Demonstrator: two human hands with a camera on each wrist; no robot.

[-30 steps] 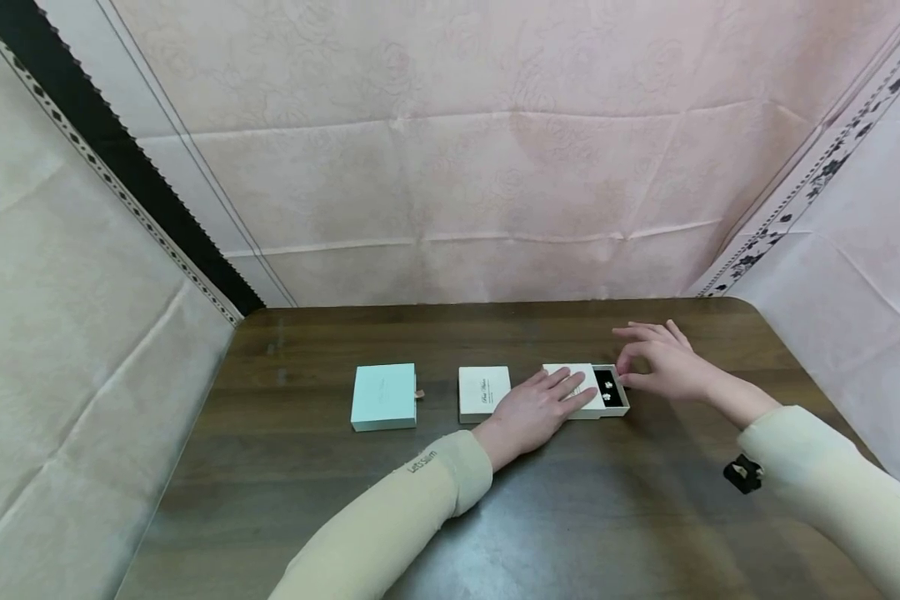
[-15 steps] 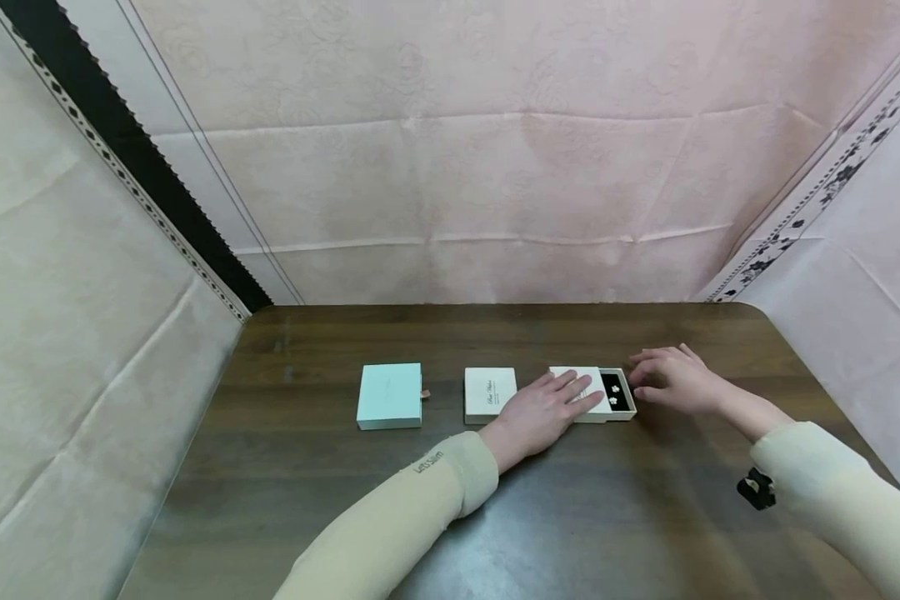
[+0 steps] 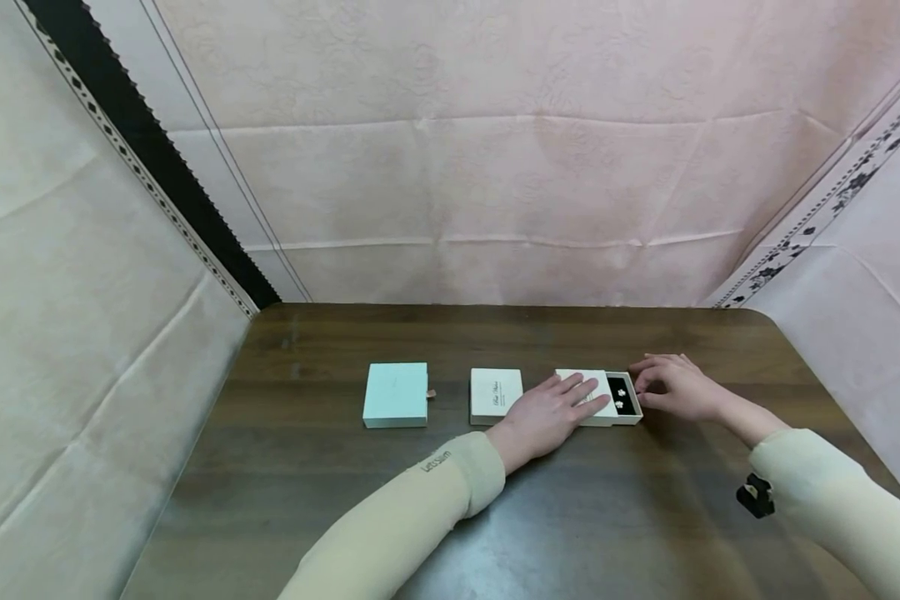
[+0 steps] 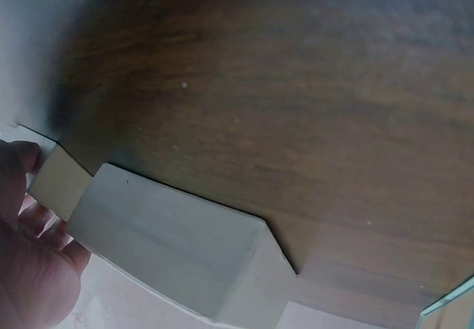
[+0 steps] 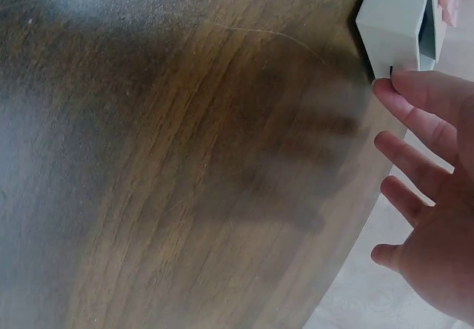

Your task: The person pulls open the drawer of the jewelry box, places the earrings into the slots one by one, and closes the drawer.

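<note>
A white box sleeve (image 3: 581, 377) lies on the table with its drawer (image 3: 635, 419) partly out to the right. On the drawer's black lining sit two small white flower-shaped pieces (image 3: 620, 405). My left hand (image 3: 543, 417) rests on the sleeve with fingers straight and spread. At the drawer's outer end is my right hand (image 3: 678, 392). In the right wrist view its thumb and index finger pinch a small dark tab (image 5: 392, 71) on the end wall, while the other fingers stand apart. The tab is mostly covered by the fingertips.
A second white box (image 3: 495, 390) with dark lettering lies left of the sleeve, partly behind my left hand. Farther left is a mint-green box (image 3: 394, 396) with a small ribbon tab (image 3: 431, 393) on its right side. Cloth curtains (image 3: 450, 200) border the brown wooden table (image 3: 330, 500).
My right hand has lowered at the drawer's end, its raised fingers drawn in closer. My left hand stays on the sleeve. The head view has shifted slightly, with everything appearing farther right.
</note>
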